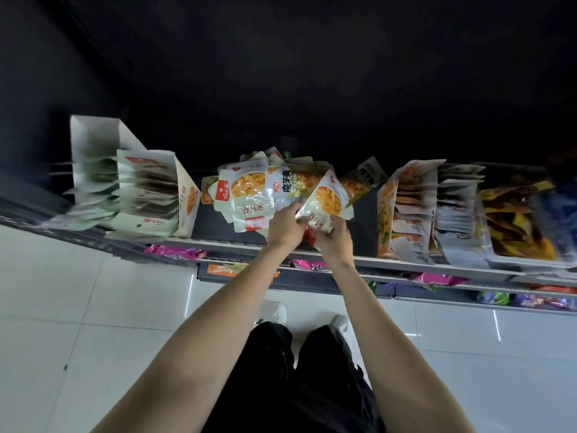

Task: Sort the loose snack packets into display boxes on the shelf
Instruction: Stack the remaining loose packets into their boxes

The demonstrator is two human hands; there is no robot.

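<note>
Right hand (332, 237) and left hand (285, 228) both pinch one packet (324, 203) at its lower edge, its long axis tilted up-right, over the loose pile (249, 195). The matching-looking box (402, 214) stands right, nearer the right hand.

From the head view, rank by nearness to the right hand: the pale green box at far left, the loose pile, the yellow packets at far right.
From the right hand:
1. Loose pile, just above-left.
2. Yellow packets, far right.
3. Pale green box, far left.
</note>
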